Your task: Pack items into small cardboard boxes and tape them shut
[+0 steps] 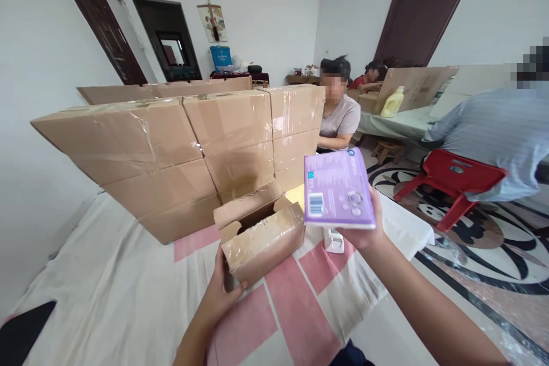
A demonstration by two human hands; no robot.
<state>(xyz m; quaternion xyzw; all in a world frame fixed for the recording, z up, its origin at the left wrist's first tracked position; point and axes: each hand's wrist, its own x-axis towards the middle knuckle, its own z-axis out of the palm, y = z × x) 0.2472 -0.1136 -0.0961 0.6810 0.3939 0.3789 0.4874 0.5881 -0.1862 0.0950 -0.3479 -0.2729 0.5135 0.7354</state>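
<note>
My right hand (368, 233) is closed round the lower right side of a purple soft pack (334, 183) with a barcode, raised above the table. What is inside the pack cannot be seen. At the near left corner of a small cardboard box (268, 246), my left hand (225, 286) has its fingers on the left side and its thumb along the bottom edge. The box stands on the table with its flap (249, 203) up, and its inside is mostly hidden. Just below the pack sits a small white object (333, 242); behind the box, something yellow (295, 197) partly shows.
Taped cardboard boxes (231, 126) form a wall behind the small box. The table has a pale and pink cloth (295, 314). Beyond the boxes sits a person (343, 117). At right, another person occupies a red chair (463, 168), near a table with a yellow bottle (392, 102).
</note>
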